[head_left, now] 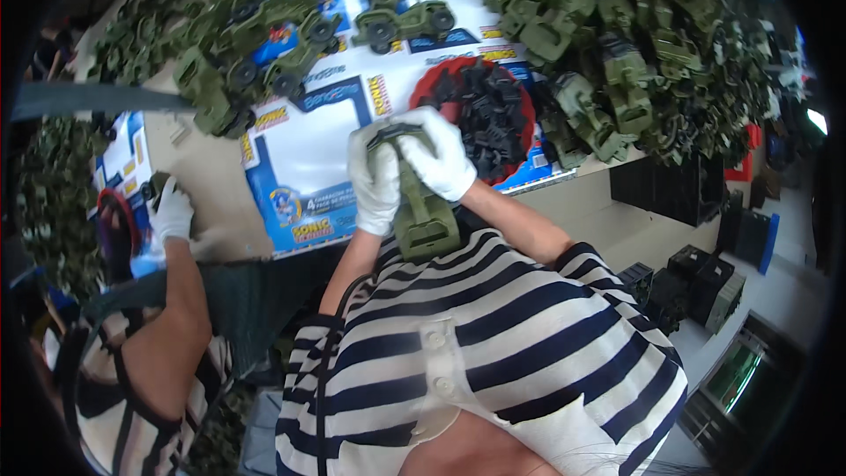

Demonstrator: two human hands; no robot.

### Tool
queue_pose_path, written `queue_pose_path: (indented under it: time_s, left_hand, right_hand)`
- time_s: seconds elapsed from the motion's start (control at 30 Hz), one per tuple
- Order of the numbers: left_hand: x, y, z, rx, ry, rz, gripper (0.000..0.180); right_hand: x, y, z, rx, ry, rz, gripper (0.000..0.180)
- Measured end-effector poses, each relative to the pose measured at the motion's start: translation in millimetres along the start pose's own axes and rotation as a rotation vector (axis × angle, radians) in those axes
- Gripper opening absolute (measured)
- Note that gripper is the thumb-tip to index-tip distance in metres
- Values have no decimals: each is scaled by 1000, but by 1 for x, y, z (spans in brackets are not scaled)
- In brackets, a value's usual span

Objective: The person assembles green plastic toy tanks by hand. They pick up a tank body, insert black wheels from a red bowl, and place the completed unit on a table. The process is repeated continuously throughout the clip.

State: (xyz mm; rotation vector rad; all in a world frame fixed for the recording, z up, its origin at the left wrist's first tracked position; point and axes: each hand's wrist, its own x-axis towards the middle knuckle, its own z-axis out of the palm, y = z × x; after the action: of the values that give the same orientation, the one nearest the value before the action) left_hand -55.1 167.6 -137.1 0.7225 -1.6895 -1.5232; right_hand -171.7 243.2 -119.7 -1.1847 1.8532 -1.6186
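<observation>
In front of my chest I hold an olive-green plastic toy military vehicle (426, 227), its lower end pointing toward my striped shirt. My left hand (376, 183), in a white glove, grips one side of it. The white-gloved right hand (443, 160) is closed round the other side, thumb pressing near the top. Between the fingers a dark strip shows at the vehicle's upper end; I cannot make out what it is. Just beyond my right hand stands a red basket (527, 104) full of small black plastic parts (486, 115).
Heaps of green toy vehicles (617, 62) cover the table's right and far side. Several with black wheels (381, 33) stand on printed cardboard sheets (304, 145). To the left, a co-worker's gloved hand (172, 211) holds a dark piece. Black crates (696, 286) stand at right.
</observation>
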Motion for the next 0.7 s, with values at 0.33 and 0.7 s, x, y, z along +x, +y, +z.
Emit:
queue_pose_path:
  time_s: [0.33, 0.7]
  left_hand:
    - [22, 22, 11, -386, -300, -313, 84]
    - [53, 5, -54, 4, -56, -916, 57]
  right_hand:
    - [23, -7, -42, 440, 82, 601, 29]
    - [-18, -17, -9, 650, -464, 991, 65]
